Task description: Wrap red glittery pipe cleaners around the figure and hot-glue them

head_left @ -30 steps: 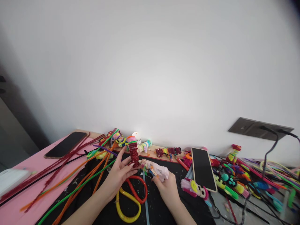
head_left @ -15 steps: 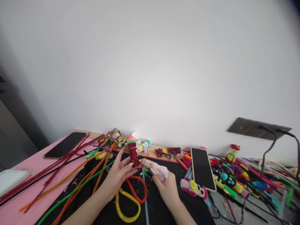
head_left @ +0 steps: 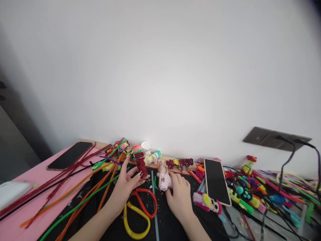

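Head view: the left hand [head_left: 125, 187] pinches a dark red fuzzy coil [head_left: 140, 164] upright between thumb and fingertips, above the black mat [head_left: 163, 224]. Just beside it, the right hand [head_left: 178, 197] wraps loosely around a pink glue gun [head_left: 163, 177], which rests on the mat. Red and yellow loops [head_left: 139, 214] lie directly under both wrists. A phone [head_left: 217, 180] crowds the right hand's outer side; long orange and green stems [head_left: 82, 201] fan out left.

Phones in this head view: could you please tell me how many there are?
2. One dark phone lies on the pink sheet at far left; a cream-edged phone lies right of the right hand. The clutter could hide more.
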Demonstrator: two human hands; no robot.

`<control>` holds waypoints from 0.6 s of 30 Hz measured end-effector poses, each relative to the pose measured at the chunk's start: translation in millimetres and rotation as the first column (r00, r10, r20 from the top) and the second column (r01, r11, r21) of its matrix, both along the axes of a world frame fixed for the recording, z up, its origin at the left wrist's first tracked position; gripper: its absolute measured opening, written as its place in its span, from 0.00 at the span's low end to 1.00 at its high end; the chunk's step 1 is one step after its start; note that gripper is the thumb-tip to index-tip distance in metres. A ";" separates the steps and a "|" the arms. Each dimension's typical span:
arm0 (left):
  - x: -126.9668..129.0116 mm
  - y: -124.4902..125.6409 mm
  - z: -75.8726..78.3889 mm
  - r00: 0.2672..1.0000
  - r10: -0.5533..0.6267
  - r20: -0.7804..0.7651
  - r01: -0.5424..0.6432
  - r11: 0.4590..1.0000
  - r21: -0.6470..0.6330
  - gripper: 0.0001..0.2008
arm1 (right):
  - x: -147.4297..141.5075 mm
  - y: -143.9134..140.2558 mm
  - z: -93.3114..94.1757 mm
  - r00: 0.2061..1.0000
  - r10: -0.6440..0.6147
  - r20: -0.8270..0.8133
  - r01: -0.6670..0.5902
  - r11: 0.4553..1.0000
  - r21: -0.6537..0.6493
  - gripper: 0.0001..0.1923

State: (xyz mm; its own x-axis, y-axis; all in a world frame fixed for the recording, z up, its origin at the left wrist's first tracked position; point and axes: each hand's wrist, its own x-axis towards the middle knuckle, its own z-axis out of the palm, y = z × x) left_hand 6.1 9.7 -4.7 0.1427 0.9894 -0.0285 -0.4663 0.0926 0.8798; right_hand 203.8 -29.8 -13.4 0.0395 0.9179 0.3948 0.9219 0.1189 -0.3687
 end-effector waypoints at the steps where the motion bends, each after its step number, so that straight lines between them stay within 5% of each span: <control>1: 0.6 -0.5 -0.3 1.000 0.007 -0.018 -0.007 1.000 0.008 0.45 | -1.2 -1.1 0.3 1.000 -0.005 0.013 0.005 1.000 0.017 0.27; 4: 3.0 -4.2 -0.4 0.997 -0.029 -0.065 0.032 0.998 0.056 0.45 | -5.4 -6.7 2.9 0.995 0.094 -0.027 -0.090 0.987 0.133 0.34; 8: 7.3 -14.1 -1.1 0.977 -0.131 -0.169 0.153 0.981 0.122 0.41 | -13.0 -15.6 7.5 0.941 0.321 -0.111 -0.285 0.924 0.255 0.29; 15: 12.0 -22.8 -3.8 0.939 -0.268 -0.215 0.302 0.943 0.144 0.38 | -20.1 -20.3 10.8 0.881 0.402 -0.250 -0.340 0.905 0.256 0.04; 18: 11.7 -21.2 0.6 0.947 -0.305 -0.105 0.316 0.941 0.120 0.41 | -18.9 -18.6 8.6 0.887 0.356 -0.294 -0.279 0.921 0.271 0.05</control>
